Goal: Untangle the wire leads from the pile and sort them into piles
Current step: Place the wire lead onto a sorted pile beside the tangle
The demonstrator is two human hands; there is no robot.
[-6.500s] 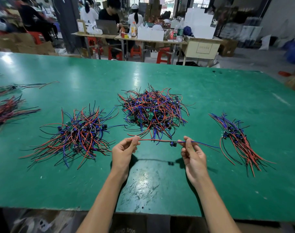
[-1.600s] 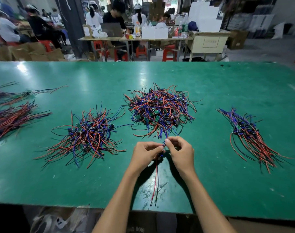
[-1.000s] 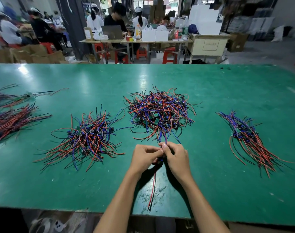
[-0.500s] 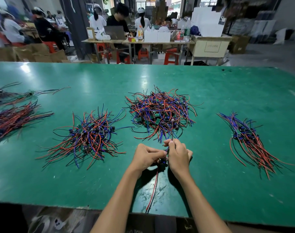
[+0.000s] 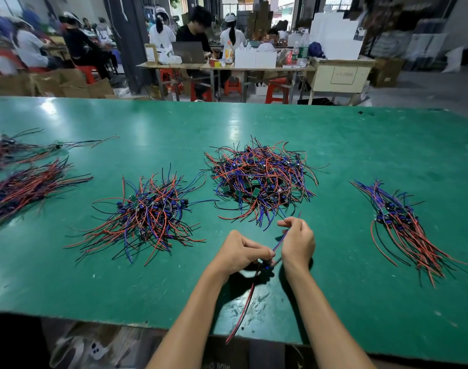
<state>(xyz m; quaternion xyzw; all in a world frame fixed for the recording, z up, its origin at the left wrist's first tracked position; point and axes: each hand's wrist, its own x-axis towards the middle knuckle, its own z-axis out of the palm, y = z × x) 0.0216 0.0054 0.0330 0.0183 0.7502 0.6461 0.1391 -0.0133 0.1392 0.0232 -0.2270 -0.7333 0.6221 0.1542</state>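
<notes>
A tangled pile of red, blue and black wire leads [image 5: 262,179] lies at the middle of the green table [image 5: 254,123]. Just in front of it both hands hold one wire lead [image 5: 250,296]. My left hand [image 5: 241,253] pinches it at its small dark part. My right hand [image 5: 298,239] grips its blue strands, which run up and to the right. Its red and black strands hang down over the table's near edge. A looser pile [image 5: 147,214] lies to the left. A straightened pile [image 5: 403,225] lies to the right.
Two more bundles of leads [image 5: 22,187] lie at the table's left edge. Beyond the far edge stand tables with boxes, red stools and several seated people [image 5: 193,33]. The near table edge [image 5: 254,334] runs just below my wrists.
My right hand has slid up and to the right along the blue strands, drawing them out straighter. My left hand stays on the lead's small part.
</notes>
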